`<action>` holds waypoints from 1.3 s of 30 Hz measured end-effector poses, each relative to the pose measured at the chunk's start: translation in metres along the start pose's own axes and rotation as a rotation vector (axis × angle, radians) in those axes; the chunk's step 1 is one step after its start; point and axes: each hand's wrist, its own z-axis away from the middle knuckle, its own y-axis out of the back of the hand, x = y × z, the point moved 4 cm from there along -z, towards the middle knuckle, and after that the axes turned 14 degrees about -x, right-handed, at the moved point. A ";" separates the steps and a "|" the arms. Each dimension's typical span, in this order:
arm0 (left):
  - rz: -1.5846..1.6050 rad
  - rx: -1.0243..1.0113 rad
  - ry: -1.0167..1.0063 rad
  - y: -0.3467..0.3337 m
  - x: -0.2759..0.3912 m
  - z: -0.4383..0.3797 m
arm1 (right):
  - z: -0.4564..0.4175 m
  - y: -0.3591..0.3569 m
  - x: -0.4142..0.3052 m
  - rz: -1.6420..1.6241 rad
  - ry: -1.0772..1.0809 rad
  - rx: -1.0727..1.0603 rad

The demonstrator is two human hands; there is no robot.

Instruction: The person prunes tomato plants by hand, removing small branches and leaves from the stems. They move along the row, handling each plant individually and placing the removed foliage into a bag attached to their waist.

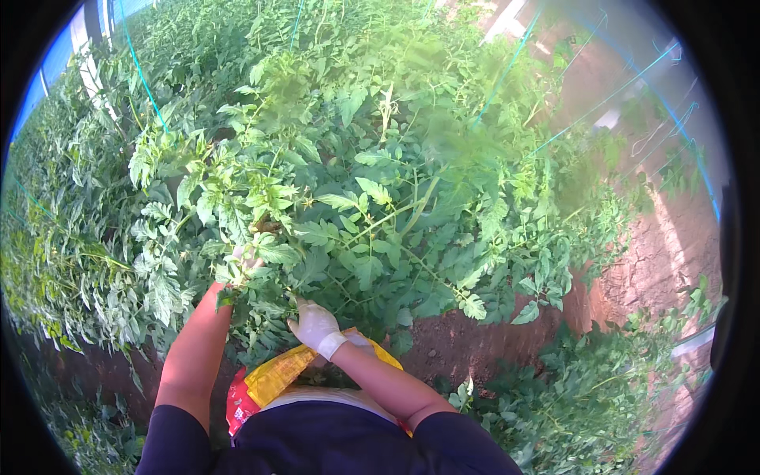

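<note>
Leafy tomato plants (368, 225) spread in front of me. My left hand (246, 258), in a pale glove, is among the leaves at left centre and mostly covered by them, so its fingers do not show. To its right and nearer my body is my right hand (314, 325), in a white glove, with its fingertips at the foliage; whether they grip a stem cannot be told. Below my right wrist, a yellow and red printed plastic bag (279, 374) hangs open at my waist.
Turquoise strings (142, 77) run up from the plants, and more cross at upper right. Bare reddish soil (475, 338) shows between this row and the plants at lower right (570, 404). A white post (89, 59) stands at upper left. Cracked ground (647, 255) lies at right.
</note>
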 end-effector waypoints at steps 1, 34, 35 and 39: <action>0.098 -0.003 0.026 0.006 0.000 0.015 | 0.000 -0.003 -0.003 0.010 -0.010 0.007; -0.216 0.956 -0.239 0.119 -0.009 0.449 | -0.192 -0.126 -0.360 -0.179 0.721 0.116; -0.202 0.965 -0.259 0.126 -0.003 0.447 | -0.211 -0.123 -0.365 -0.144 0.749 0.183; -0.158 1.115 -0.227 0.151 0.010 0.465 | -0.267 -0.145 -0.381 0.236 0.413 0.119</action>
